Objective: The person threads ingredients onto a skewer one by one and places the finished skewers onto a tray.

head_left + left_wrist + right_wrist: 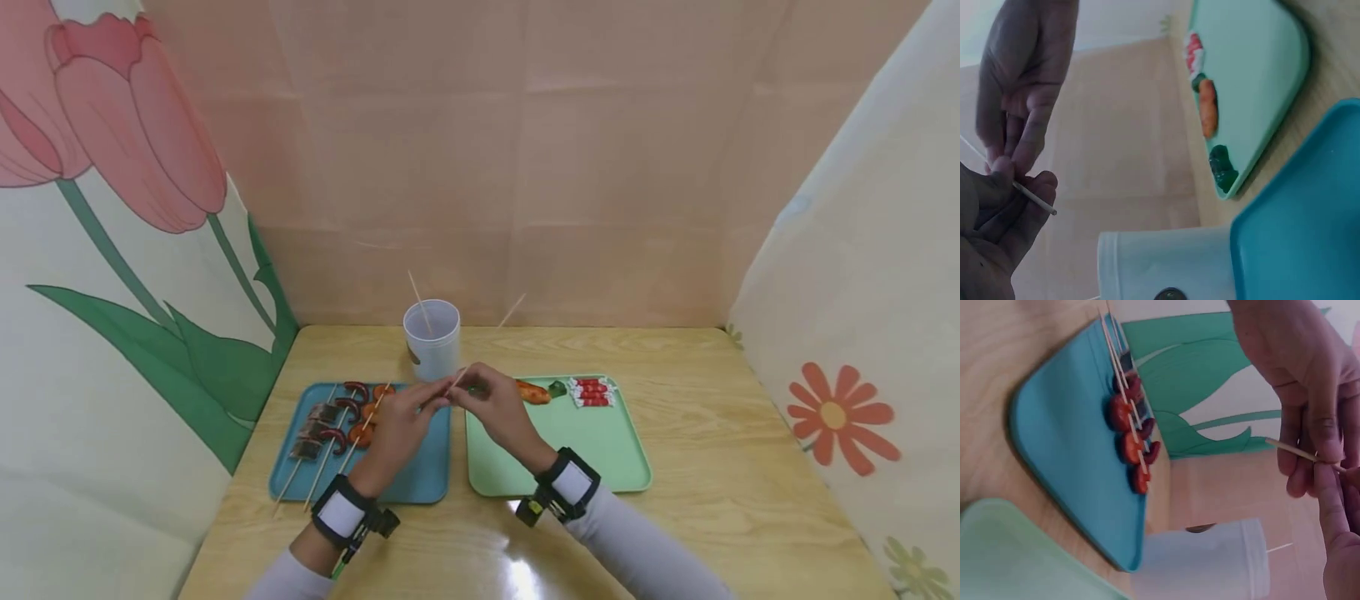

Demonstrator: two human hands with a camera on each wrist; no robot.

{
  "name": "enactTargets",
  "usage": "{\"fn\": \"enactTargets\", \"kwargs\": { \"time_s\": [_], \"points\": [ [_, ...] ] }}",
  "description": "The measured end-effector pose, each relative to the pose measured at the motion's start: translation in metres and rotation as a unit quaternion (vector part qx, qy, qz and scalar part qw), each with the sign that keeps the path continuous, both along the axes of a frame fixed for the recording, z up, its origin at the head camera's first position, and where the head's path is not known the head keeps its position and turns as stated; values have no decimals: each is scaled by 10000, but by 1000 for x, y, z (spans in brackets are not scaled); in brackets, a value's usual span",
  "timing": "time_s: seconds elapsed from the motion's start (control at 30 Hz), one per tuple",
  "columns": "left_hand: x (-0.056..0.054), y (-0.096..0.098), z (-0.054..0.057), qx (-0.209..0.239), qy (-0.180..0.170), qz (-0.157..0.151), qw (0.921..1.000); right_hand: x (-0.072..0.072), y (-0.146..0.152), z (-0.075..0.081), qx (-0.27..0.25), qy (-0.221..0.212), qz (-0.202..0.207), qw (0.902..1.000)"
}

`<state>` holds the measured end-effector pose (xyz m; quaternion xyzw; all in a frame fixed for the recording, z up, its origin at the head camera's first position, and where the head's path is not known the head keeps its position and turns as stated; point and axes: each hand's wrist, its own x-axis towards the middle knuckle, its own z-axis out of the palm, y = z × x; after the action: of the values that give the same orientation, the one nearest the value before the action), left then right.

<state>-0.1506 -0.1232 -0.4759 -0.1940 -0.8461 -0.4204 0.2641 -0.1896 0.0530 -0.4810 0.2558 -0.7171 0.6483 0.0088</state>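
A thin wooden skewer (1040, 203) is held up between both hands above the trays. My left hand (401, 425) pinches it near one end, and that blunt end sticks out past the fingers in the left wrist view. My right hand (498, 408) pinches the stick right beside the left fingertips. Beneath the left hand lies a blue tray (427, 467) with loaded skewers, bearing grey slices (310, 433), dark red curled pieces (348, 408) and orange-red rounds (1130, 448). The right hand is over a light green tray (562, 458).
Behind the hands stands a white cup (435, 354) with a stick (416, 292) leaning in it. Along the green tray's far edge lie an orange-brown piece (534, 392), green pieces (1222, 169) and red-and-white pieces (592, 392). Printed cloth walls (525, 167) enclose the wooden table (712, 467).
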Motion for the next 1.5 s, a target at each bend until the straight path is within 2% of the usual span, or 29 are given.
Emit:
{"fn": "enactTargets", "kwargs": {
  "time_s": [0.13,0.27,0.37,0.43,0.5,0.57,0.7,0.8,0.87,0.93,1.0,1.03,1.1,1.13,1.23,1.3,1.4,1.5],
  "points": [
    [3,-1,-10,-100,175,41,9998,1,0,-4,71,-182,35,9998],
    [3,-3,-12,-288,394,96,9988,-5,6,-12,306,-277,43,9991],
    [4,-8,-13,-479,438,236,9976,-20,21,-23,857,-253,-283,9956],
    [6,-11,-14,-529,381,366,9972,-34,36,-33,1571,-77,-624,9856],
    [8,-15,-16,-499,272,490,9972,-49,52,-43,2325,101,-820,9691],
    [10,-19,-19,-528,161,582,9968,-62,66,-54,3014,403,-906,9483],
    [16,-25,-28,-661,14,760,9949,-81,79,-73,3781,1003,-881,9161],
    [19,-26,-40,-874,60,903,9921,-91,83,-83,4248,1322,-1167,8879],
    [21,-26,-47,-978,120,956,9905,-96,90,-88,4610,1422,-1483,8633],
    [22,-26,-51,-1065,220,968,9894,-99,100,-93,4931,1331,-1809,8405],
    [24,-27,-53,-999,343,938,9900,-102,112,-98,5212,1243,-2015,8200],
    [25,-27,-53,-942,403,944,9902,-104,118,-101,5294,1168,-2058,8147],
    [26,-29,-52,-832,463,982,9906,-106,128,-106,5341,1093,-2041,8131],
    [27,-31,-51,-759,467,992,9911,-107,131,-107,5313,1093,-2011,8156],
    [28,-34,-50,-578,341,1042,9923,-109,138,-110,5134,1135,-1843,8304],
    [29,-36,-49,-477,237,1049,9931,-109,140,-110,5072,1190,-1717,8361],
    [30,-37,-47,-337,113,1011,9942,-109,142,-110,5089,1175,-1584,8379],
    [31,-37,-45,-340,135,1014,9942,-110,143,-110,5119,1187,-1490,8377]
  ]
}}
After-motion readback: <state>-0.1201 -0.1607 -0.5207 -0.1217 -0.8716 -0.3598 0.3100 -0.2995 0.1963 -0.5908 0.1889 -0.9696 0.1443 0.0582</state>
